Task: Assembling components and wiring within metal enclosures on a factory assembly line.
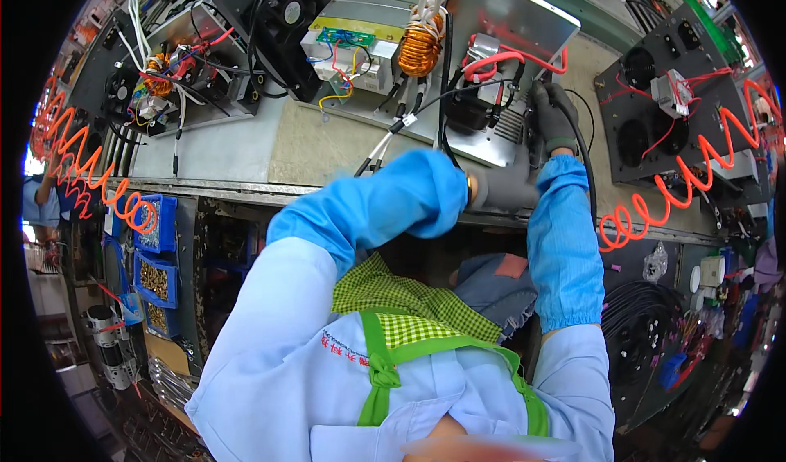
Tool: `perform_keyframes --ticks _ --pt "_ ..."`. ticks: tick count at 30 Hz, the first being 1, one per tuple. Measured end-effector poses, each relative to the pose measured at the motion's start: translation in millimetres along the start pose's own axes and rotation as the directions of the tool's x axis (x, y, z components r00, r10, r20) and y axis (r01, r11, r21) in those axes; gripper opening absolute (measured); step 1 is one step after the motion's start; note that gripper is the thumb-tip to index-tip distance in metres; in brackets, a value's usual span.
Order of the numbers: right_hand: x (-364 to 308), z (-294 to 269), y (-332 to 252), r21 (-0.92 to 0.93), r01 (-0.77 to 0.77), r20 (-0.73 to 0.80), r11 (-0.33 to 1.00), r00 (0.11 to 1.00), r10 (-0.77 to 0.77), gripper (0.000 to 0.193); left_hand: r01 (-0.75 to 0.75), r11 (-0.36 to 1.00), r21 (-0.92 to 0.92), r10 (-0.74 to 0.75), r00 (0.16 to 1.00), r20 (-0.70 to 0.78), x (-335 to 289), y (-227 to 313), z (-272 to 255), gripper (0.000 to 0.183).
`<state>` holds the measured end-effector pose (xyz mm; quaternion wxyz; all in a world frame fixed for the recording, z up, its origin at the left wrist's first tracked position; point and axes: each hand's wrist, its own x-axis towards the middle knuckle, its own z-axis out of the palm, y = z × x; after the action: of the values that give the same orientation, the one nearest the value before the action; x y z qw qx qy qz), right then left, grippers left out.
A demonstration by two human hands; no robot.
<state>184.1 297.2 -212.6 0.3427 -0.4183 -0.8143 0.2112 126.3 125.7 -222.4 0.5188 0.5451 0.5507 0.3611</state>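
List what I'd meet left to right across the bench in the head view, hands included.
Small copper coil → upper black fan → green circuit board → large copper coil → gloved left hand, blurred → gloved right hand → dark panel with round fans.

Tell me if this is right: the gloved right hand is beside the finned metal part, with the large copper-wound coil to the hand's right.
The coil's side is wrong: the head view shows the large copper-wound coil to the left of the gloved right hand, which is beside the finned metal part.
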Motion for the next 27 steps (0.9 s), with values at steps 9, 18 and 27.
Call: perform_keyframes --ticks 9,18,27 --pt "2.6 7.3 8.9 -0.060 0.138 -0.050 0.989 0.989 -0.141 0.042 -0.069 0.946 0.316 0.085 0.996 -0.037 -10.9 -52.7 21.4 0.109" --pt "20.0 12.3 11.2 -0.142 0.039 0.002 0.989 0.999 -0.039 0.045 -0.023 0.998 -0.055 0.032 0.985 0.172 10.7 -1.7 -8.7 0.081" --pt "10.5 6.1 11.6 -0.106 0.088 -0.075 0.990 0.993 -0.096 0.041 0.070 0.930 -0.360 0.033 0.961 0.274 21.0 34.9 -51.8 0.097"
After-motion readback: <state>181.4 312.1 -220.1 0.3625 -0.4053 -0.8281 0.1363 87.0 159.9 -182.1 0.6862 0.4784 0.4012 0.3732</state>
